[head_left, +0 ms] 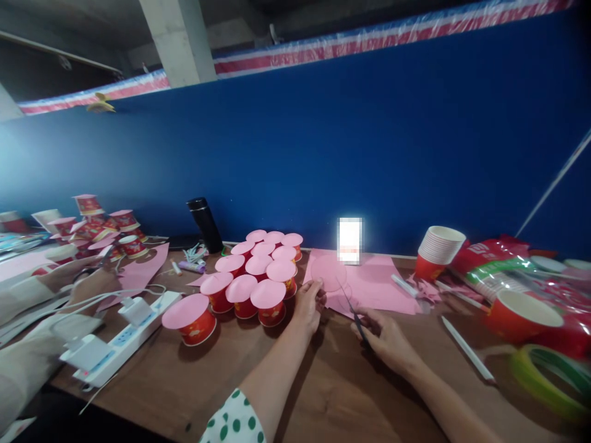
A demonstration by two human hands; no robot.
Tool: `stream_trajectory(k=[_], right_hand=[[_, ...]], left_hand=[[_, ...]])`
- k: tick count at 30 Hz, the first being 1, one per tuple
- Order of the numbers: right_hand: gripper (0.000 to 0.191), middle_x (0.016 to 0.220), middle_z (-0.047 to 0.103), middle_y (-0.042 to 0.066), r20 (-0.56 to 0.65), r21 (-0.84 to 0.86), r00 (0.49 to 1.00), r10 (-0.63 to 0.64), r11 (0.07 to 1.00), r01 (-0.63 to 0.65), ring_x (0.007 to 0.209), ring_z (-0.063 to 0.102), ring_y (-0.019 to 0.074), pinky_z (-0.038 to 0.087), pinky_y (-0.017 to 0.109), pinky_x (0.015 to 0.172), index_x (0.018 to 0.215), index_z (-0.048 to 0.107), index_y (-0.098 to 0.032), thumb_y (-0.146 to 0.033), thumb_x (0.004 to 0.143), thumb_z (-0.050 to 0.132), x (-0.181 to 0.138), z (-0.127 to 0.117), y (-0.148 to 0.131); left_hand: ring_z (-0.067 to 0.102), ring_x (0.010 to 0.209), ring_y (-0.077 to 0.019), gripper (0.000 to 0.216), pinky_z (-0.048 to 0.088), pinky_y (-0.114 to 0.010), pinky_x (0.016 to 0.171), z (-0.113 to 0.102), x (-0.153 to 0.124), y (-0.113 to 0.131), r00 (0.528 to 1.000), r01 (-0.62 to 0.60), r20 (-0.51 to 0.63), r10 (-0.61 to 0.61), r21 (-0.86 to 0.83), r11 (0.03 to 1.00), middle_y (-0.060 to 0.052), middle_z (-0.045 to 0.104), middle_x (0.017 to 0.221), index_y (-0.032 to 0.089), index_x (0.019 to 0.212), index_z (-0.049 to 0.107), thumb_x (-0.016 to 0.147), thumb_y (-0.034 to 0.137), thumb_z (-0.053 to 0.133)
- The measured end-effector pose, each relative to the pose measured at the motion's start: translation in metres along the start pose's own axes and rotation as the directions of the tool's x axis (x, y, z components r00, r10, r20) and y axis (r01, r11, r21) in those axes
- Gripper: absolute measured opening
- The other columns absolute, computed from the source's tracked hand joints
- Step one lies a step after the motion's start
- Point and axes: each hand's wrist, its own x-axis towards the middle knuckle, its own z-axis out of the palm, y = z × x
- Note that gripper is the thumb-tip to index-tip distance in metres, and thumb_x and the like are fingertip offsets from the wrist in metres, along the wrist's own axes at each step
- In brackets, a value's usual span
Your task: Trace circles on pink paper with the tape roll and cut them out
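My right hand is closed around dark-handled scissors, their blades at a round-marked piece of pink paper. Fingers bent, my left hand pinches the near left edge of that piece. Behind both hands lies a larger pink sheet, partly under the piece I hold. To the left of my left hand, several red paper cups stand in rows with pink paper discs on top. One more disc-topped cup stands slightly apart from them.
A power strip with cables and a co-worker's sleeve are at left. A black bottle and a bright blurred screen stand by the blue partition. Right: stacked cups, white pen, tape roll.
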Motion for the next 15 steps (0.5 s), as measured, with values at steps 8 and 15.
stream_trajectory(k=[8,15], right_hand=[[0.044,0.068,0.065,0.003,0.013,0.077,1.0,0.013,0.997,-0.014,0.06,0.059,0.016,0.048,0.025,0.054,0.107,0.064,-0.014,-0.042,0.072,0.062,0.0,0.002,0.0],[0.046,0.072,0.064,0.004,0.055,0.103,0.998,0.043,0.994,-0.049,0.062,0.058,0.0152,0.046,0.023,0.053,0.11,0.061,-0.014,-0.042,0.075,0.061,0.003,0.002,0.005]], left_hand=[[0.048,0.049,-0.0035,0.036,0.042,-0.014,0.048,0.002,-0.006,-0.006,1.0,0.028,-0.007,-0.027,0.089,0.996,0.005,0.05,0.056,0.013,0.064,0.055,0.051,0.033,0.081],[0.048,0.054,-0.0038,0.035,0.044,-0.015,0.053,0.006,-0.012,-0.008,1.0,0.011,0.009,-0.012,0.081,0.997,0.004,0.051,0.061,0.013,0.066,0.055,0.051,0.032,0.081]])
